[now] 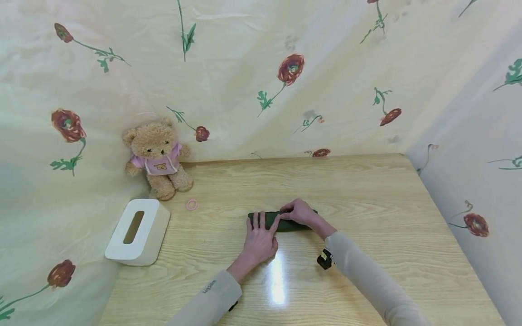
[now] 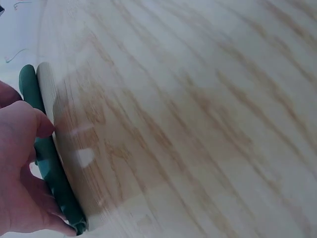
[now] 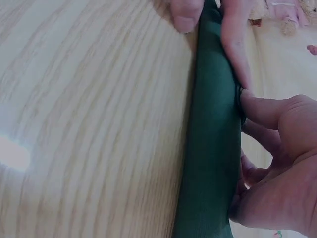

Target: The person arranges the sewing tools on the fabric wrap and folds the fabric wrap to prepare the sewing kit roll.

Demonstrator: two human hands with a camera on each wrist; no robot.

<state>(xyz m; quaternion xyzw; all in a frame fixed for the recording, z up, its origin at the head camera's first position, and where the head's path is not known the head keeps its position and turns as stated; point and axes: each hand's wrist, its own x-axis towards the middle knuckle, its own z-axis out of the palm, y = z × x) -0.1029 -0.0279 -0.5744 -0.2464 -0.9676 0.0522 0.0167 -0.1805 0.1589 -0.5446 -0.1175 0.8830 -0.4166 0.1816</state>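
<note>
A long, dark green fabric roll [image 1: 291, 226] lies crosswise on the wooden table; its exact kind is unclear. My left hand [image 1: 258, 243] rests on its left half with fingers spread straight across it. In the left wrist view the left thumb [image 2: 43, 125] lies against the near side of the roll [image 2: 53, 171]. My right hand [image 1: 301, 213] pinches the far edge near the middle. The right wrist view shows the right thumb [image 3: 265, 110] at a small dark spot on that edge, close to a left fingertip [image 3: 240, 72].
A teddy bear [image 1: 157, 156] in a pink hoodie sits at the back left against the flowered curtain [image 1: 244, 81]. Beside it are a pink ring [image 1: 191, 204] and a white tissue box [image 1: 159, 235] with a slot. The wooden table [image 1: 367, 190] extends to the right.
</note>
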